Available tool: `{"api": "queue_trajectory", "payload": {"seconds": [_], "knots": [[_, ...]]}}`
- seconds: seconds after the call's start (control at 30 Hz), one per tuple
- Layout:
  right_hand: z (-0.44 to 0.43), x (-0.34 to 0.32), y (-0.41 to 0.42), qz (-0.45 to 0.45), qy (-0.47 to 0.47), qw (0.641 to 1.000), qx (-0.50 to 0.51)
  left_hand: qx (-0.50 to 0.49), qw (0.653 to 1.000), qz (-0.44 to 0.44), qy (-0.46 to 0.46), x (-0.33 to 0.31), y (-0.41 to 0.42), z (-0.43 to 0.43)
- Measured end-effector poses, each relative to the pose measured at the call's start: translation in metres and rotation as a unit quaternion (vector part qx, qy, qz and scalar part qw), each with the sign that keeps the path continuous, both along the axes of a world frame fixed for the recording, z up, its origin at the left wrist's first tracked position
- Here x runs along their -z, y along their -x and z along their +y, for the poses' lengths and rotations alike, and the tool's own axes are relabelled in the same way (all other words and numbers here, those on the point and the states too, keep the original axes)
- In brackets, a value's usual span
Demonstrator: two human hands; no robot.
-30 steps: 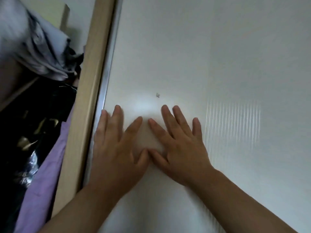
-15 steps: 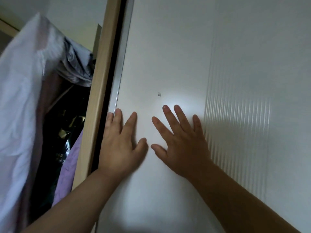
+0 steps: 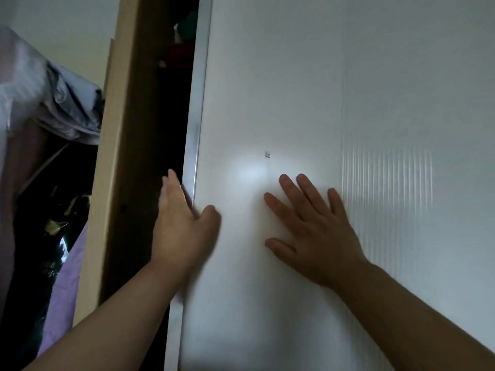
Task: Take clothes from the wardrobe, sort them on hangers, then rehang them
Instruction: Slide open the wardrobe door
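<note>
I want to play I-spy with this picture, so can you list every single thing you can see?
sliding door: one, white, middle and right, partly open
metal strip: one, silver, along the door's left edge
wooden frame: one, light wood, left of the dark gap
small mark: one, dark, on the door above the hands
bundled cloth: one, pale grey, upper left
purple garment: one, lilac, lower left
dark item: one, black with gold flecks, left; too dim to name
folded things: count unclear, red and green, top of the gap
left hand: one, holds the door's edge, thumb on its front
right hand: one, flat on the door, fingers spread
</note>
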State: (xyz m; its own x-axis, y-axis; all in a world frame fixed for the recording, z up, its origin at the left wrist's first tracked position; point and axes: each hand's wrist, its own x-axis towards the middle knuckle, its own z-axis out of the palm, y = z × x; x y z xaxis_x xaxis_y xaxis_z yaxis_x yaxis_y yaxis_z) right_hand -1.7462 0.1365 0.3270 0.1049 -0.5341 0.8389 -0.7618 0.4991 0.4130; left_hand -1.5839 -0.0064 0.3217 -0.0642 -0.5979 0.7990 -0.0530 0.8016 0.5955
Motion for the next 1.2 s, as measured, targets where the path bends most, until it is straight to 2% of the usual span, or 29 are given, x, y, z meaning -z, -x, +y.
{"api": "queue_trajectory", "payload": {"seconds": [0.17,0.3,0.53,0.67,0.8,0.9,1.03,1.2], "knots": [[0.028,0.004,0.018,-0.038,0.007,0.999,0.018,0.104,0.992,0.015,0.073,0.002,0.019,0.012],[0.049,0.007,0.026,-0.081,0.033,0.996,0.032,0.185,0.978,0.035,0.085,0.008,0.046,0.022],[0.071,-0.004,0.016,-0.173,0.106,0.979,0.021,0.3,0.948,0.012,0.11,0.012,0.092,0.047],[0.07,-0.03,0.008,-0.146,0.077,0.985,0.044,0.291,0.95,0.013,0.115,0.019,0.118,0.073],[0.069,-0.044,0.011,-0.17,0.066,0.981,0.07,0.344,0.929,-0.007,0.136,0.021,0.145,0.092],[0.074,-0.043,0.02,-0.198,0.088,0.972,0.089,0.359,0.916,-0.026,0.178,0.02,0.158,0.103],[0.088,-0.039,0.04,-0.23,0.134,0.96,0.085,0.328,0.915,-0.043,0.232,0.019,0.182,0.122],[0.114,-0.039,0.071,-0.219,0.182,0.956,0.077,0.323,0.913,-0.064,0.243,0.02,0.213,0.154]]}}
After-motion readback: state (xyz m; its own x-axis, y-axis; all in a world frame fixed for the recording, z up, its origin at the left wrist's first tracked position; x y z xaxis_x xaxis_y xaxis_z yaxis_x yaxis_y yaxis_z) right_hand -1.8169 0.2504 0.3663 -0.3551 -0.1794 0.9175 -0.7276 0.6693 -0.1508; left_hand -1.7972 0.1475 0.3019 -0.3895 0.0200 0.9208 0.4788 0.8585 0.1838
